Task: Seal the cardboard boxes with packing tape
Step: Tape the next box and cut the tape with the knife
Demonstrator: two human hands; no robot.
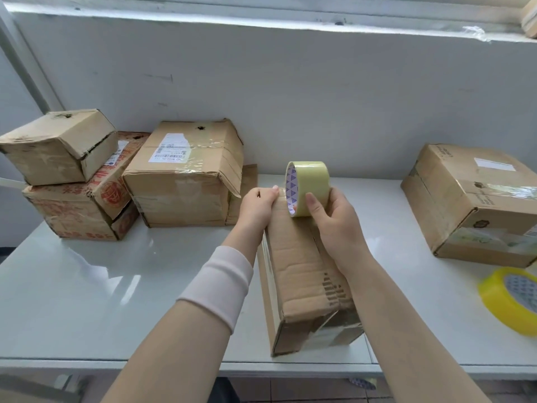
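Note:
A long, narrow cardboard box point(302, 274) lies lengthwise on the white table point(116, 286), running away from me. My left hand point(260, 206) grips the box's far left corner, fingers curled over the edge. My right hand point(331, 216) holds a roll of pale clear packing tape point(312, 184) upright on the box's far end, thumb on the roll's outer face. Old clear tape covers the box's near end.
Three worn cardboard boxes point(186, 173) are stacked and grouped at the back left against the wall. Another taped box point(476, 202) sits at the right. A yellow tape roll point(511, 301) lies at the right edge. The table's front edge runs just below the narrow box.

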